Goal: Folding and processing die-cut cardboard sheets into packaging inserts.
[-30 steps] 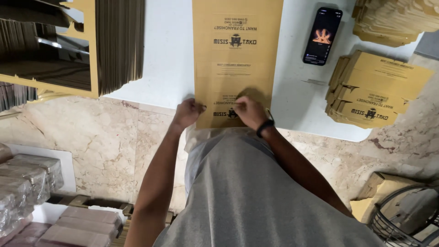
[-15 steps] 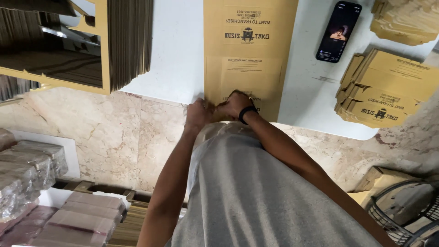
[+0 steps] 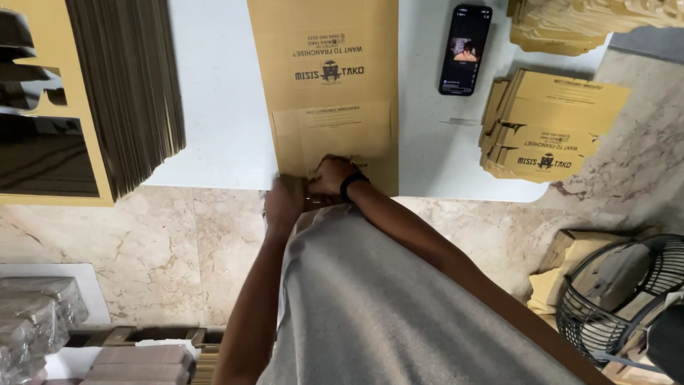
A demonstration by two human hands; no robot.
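Where the flat brown paper bag [image 3: 324,85] hangs over the near edge of the white table [image 3: 214,107], I have both hands at its bottom end. Head view, the only one: the bag lies lengthwise on the table, printed face up, with a folded panel across its lower part. My left hand [image 3: 285,203] sits at the bag's lower left corner, just off the table edge, fingers curled; I cannot tell whether they are clamped on the paper or only pressed against it. My right hand [image 3: 331,175], with a dark wristband [image 3: 350,184], rests on the bag's bottom fold, fingers bent down onto the paper and touching the left hand; a firm pinch is not visible here either.

To the left stands a thick stack of flat bags [image 3: 132,85] on edge. To the right lie a phone [image 3: 464,50] with its screen lit, well apart from the bag, and a pile of folded bags [image 3: 548,128]. A wire fan guard [image 3: 627,306] shows at lower right, above the marble floor [image 3: 142,242].

My judgement on doing this fold well: keep the bag's side edges square to each other, hold one corner still with the left hand, and run the right along the crease with even pressure, so the paper does not skew or tear.
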